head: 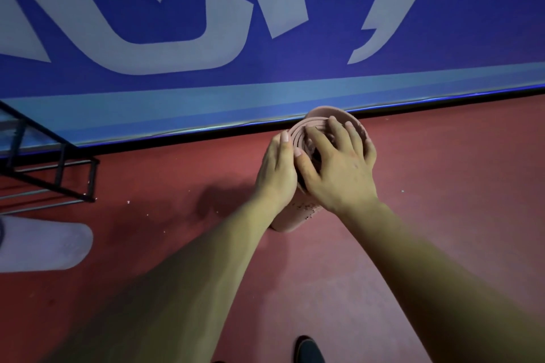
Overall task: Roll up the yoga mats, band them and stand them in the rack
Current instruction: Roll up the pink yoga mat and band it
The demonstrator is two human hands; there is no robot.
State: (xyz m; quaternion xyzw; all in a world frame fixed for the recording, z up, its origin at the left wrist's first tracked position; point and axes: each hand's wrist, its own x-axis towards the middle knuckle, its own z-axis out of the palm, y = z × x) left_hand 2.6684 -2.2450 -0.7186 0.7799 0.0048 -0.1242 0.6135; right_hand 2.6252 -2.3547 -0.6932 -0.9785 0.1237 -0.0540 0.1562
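I see the pink rolled mat [295, 216] standing on end on the red floor [427, 186], beside the blue wall [324, 74]. My left hand [277, 174] wraps its side; my right hand [339, 168] presses flat on top, fingers spread.

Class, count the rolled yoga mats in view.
2: a pink mat on end, steadied by the left hand and right hand; a pale mat lying at the left edge. Others may be hidden.
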